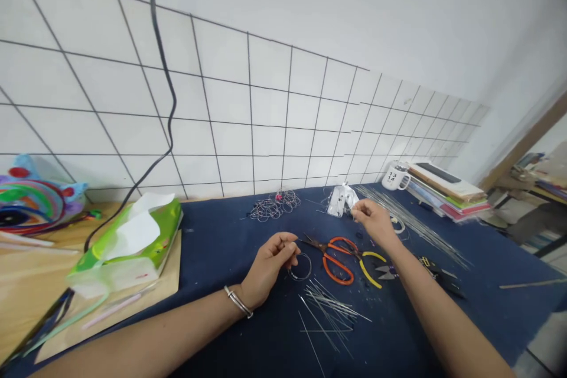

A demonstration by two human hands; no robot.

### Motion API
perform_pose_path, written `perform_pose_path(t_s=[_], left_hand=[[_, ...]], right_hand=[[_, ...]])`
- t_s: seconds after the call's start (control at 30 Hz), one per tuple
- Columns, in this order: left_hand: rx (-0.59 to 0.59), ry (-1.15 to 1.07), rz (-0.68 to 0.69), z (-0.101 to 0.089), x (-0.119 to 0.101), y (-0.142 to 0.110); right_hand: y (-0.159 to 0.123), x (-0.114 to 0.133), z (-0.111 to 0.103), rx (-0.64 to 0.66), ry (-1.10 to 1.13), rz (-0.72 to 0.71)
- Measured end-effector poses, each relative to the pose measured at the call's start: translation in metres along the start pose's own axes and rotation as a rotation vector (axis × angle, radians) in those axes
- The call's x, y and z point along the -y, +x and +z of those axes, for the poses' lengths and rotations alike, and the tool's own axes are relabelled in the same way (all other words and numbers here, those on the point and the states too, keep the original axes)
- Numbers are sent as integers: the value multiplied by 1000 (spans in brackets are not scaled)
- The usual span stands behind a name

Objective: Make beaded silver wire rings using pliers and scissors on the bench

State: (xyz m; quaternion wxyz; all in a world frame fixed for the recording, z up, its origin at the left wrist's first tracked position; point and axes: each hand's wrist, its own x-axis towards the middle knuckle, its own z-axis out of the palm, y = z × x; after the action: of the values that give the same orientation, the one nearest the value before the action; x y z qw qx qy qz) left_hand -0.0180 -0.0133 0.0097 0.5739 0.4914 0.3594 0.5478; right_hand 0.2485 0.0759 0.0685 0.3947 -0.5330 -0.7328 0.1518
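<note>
My left hand, with a silver bangle at the wrist, pinches a thin wire ring that hangs below the fingertips. Farther back, my right hand is closed in a pinch beside a white packet. What lies between those fingertips is too small to make out, and I cannot tell whether they touch the packet. Orange-handled scissors lie between the hands, tips toward the left one. Yellow-handled pliers rest to their right. Several short wire pieces are scattered in front.
Tangled wire loops sit at the back of the blue cloth. Long wires lie beyond my right arm, with black cutters nearer. A mug and stacked books stand back right; a green tissue pack lies left.
</note>
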Motion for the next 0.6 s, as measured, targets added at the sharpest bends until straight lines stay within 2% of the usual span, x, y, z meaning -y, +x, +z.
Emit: perform_pose_path(t_s=[0.17, 0.3, 0.43, 0.53, 0.6], left_hand=[[-6, 53, 2, -2, 0, 2], [7, 57, -16, -4, 2, 5], [-3, 44, -35, -6, 3, 7], [-17, 43, -38, -7, 2, 7], [-14, 50, -38, -7, 1, 7]], right_hand=[[70, -11, 35, 69, 17, 47], [106, -17, 70, 71, 2, 83], [115, -20, 81, 64, -68, 87], [103, -19, 68, 27, -129, 56], [85, -16, 53, 28, -169, 25]])
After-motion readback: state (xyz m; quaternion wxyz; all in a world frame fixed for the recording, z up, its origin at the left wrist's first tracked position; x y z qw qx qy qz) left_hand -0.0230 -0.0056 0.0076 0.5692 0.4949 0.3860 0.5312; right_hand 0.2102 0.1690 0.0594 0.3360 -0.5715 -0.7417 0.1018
